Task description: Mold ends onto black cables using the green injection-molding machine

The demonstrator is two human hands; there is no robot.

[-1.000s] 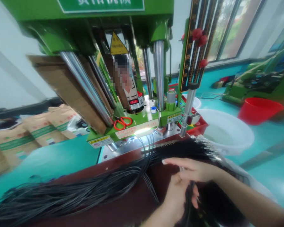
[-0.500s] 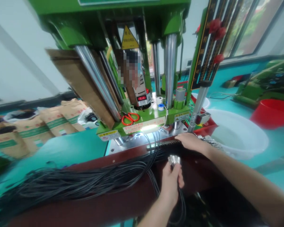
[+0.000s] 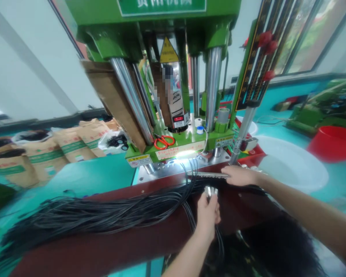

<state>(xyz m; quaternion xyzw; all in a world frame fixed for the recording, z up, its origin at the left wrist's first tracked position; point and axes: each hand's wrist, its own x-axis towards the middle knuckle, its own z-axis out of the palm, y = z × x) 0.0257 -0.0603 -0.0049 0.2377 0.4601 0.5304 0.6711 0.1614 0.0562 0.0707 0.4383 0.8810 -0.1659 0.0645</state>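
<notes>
My left hand (image 3: 207,215) is closed round a bunch of cables with silver metal connectors (image 3: 211,191) sticking up above the fist; the dark cable tails hang below it. Beyond it, my right hand (image 3: 242,176) has its fingers on the right end of a long, narrow metal strip (image 3: 209,175), which lies in front of the machine's metal base plate. Several thin cables (image 3: 192,169) rise at the strip's left end. A large bundle of black cables (image 3: 103,215) stretches leftward over the dark red table (image 3: 89,252).
A green press machine (image 3: 161,19) with steel columns stands ahead. Orange-handled scissors (image 3: 164,142) lie on its ledge. To the right are a white tub (image 3: 294,161), a red bin (image 3: 259,152) and a red tub (image 3: 334,144). Paper sacks (image 3: 46,156) stand at left.
The view has shifted, so the machine sits farther right. My right hand has moved slightly right along with the metal strip. My left hand keeps its hold on the cables.
</notes>
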